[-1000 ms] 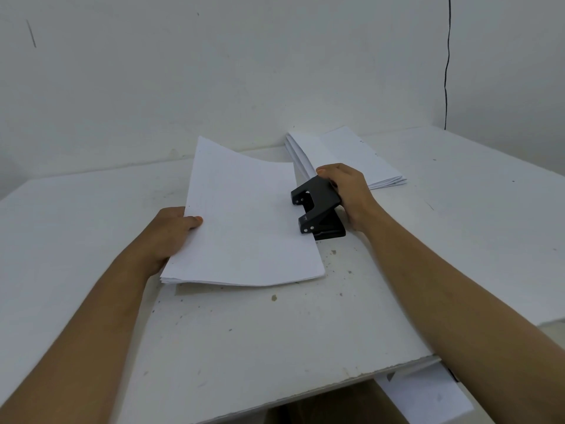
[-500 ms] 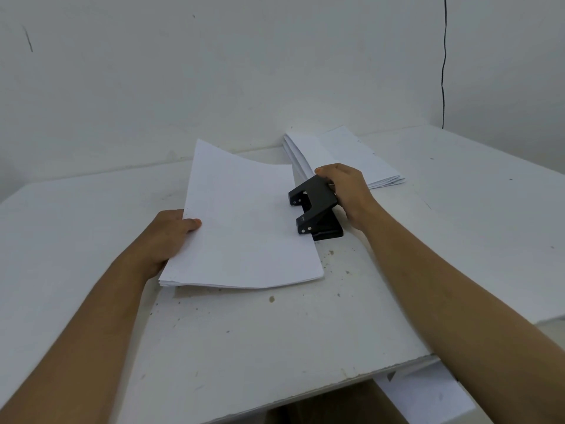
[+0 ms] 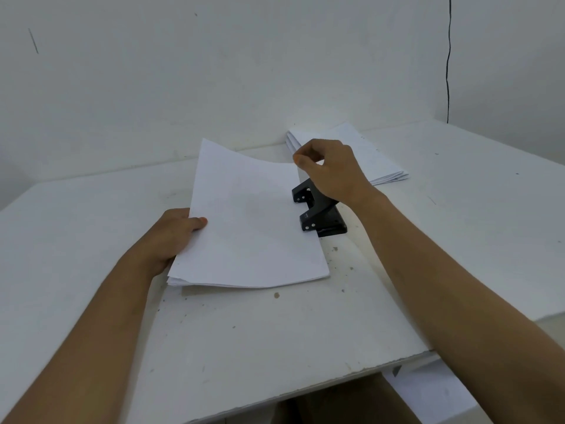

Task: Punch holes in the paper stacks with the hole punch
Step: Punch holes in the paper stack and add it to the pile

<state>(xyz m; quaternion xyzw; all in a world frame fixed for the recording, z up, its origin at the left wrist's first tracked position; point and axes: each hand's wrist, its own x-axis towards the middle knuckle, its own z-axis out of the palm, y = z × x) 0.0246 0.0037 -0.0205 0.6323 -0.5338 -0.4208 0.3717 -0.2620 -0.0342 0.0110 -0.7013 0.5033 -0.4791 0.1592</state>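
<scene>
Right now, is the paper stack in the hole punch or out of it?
In: the paper stack's right edge sits under the hole punch's black heads. The left hand grips its left edge.

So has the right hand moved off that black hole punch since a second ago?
Yes. The right hand has lifted off the hole punch, which stays put, and now hovers above it toward the far paper stack, fingers curled and empty.
</scene>
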